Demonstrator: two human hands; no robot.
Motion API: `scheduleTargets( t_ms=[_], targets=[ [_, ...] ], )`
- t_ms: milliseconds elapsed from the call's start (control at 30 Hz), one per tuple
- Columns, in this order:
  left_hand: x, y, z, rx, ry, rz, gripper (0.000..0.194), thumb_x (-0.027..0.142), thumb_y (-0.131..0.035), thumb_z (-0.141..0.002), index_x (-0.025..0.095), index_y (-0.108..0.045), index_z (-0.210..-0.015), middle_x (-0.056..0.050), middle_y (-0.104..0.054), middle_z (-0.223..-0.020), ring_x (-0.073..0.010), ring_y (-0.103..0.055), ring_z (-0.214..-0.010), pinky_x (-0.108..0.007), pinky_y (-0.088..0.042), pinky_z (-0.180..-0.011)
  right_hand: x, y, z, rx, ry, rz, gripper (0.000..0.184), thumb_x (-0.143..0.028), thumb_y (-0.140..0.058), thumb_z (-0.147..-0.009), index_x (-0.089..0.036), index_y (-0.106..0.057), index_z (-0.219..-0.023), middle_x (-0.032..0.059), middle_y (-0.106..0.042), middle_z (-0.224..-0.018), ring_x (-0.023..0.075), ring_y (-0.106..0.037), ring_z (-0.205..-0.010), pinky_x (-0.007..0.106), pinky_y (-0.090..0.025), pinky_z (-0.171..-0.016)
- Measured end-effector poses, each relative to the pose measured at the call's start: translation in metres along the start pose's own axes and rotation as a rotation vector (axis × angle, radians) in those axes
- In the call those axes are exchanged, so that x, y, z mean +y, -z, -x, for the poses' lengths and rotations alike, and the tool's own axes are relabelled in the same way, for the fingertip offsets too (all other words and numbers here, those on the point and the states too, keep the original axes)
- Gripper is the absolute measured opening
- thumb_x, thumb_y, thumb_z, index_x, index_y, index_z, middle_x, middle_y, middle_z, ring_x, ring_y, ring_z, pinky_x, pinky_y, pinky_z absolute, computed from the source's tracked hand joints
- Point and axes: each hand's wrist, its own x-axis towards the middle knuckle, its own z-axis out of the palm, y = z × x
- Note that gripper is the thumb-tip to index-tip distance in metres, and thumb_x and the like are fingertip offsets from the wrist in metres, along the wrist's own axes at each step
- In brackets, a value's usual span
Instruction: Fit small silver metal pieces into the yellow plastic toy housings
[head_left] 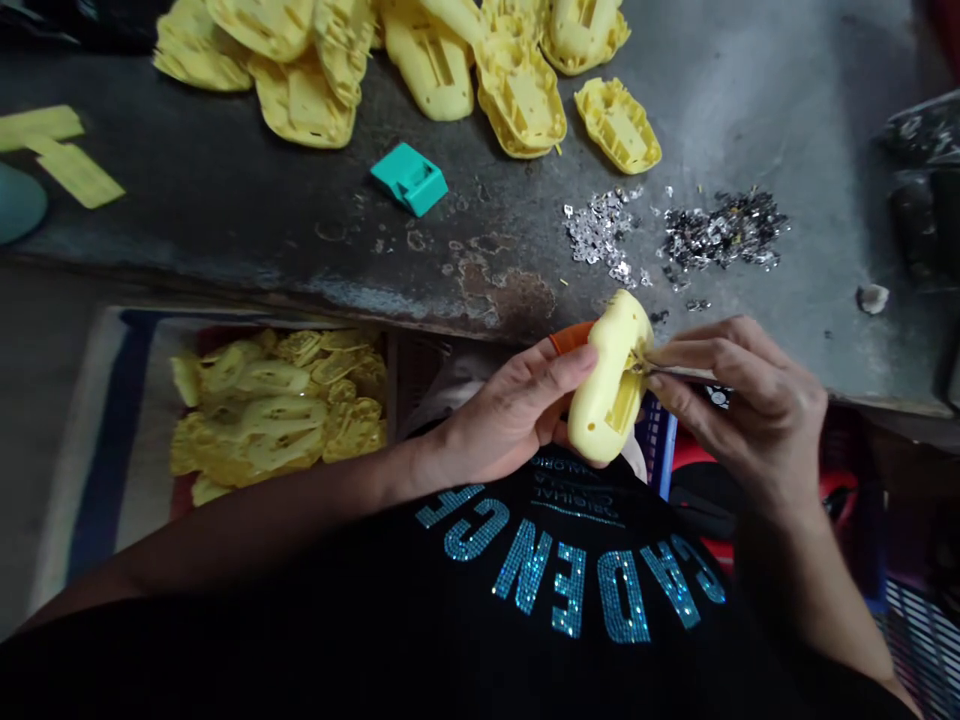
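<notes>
My left hand (517, 405) is closed around a pale yellow plastic shell (602, 405), thumb on its near face. The shell is tilted over the table's front edge and has a rectangular slot in its side. A bit of orange (571, 338) shows behind it, by my left fingers; I cannot tell what it is. My right hand (739, 395) is closed in a pinch, fingertips at the opening in the shell's right side. Something slim is between those fingers, too hidden to name. Just beyond lie a pile of small silvery metal pieces (600, 235) and a darker pile of metal pieces (724, 235).
More yellow shells (300, 95) lie along the back of the grey table (247, 220). A teal block (410, 180) and flat yellow strips (79, 172) are at the left. Below the edge, a container holds many yellow parts (277, 420). A blue crate (660, 445) stands under the table.
</notes>
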Motion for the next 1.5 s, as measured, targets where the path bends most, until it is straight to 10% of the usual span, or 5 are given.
scheduleTargets(
  t_ms=[533,900,1500],
  targets=[
    [-0.005,0.002,0.000,-0.006,-0.063,-0.122,0.059,0.040,-0.085,-0.101,0.033,-0.067,-0.157,-0.004,-0.084,-0.116,-0.0163,-0.079,-0.093,-0.025,-0.059,-0.084,0.010,-0.002,-0.011,-0.149,-0.026,0.111,0.015,-0.020,-0.070,-0.103,-0.026,-0.065,-0.091,0.0033,-0.067,-0.082,0.0231,-0.063,-0.078,0.041,-0.052,-0.073],
    [-0.002,0.005,-0.008,0.047,0.011,0.007,0.052,0.055,-0.089,-0.095,0.026,-0.076,-0.136,-0.006,-0.085,-0.123,-0.0209,-0.084,-0.094,-0.027,-0.068,-0.079,0.018,0.002,-0.014,-0.193,-0.132,-0.060,0.014,-0.017,-0.070,-0.091,-0.026,-0.061,-0.085,0.0013,-0.070,-0.082,0.0202,-0.066,-0.074,0.036,-0.051,-0.067],
    [-0.004,0.007,-0.007,-0.036,0.047,-0.029,0.068,0.061,-0.082,-0.099,0.028,-0.067,-0.156,-0.008,-0.085,-0.119,-0.0234,-0.084,-0.093,-0.030,-0.068,-0.072,0.022,0.014,-0.029,-0.396,-0.069,-0.052,0.011,-0.028,-0.073,-0.096,-0.025,-0.065,-0.090,0.0015,-0.073,-0.084,0.0210,-0.069,-0.080,0.037,-0.054,-0.070]
  ],
)
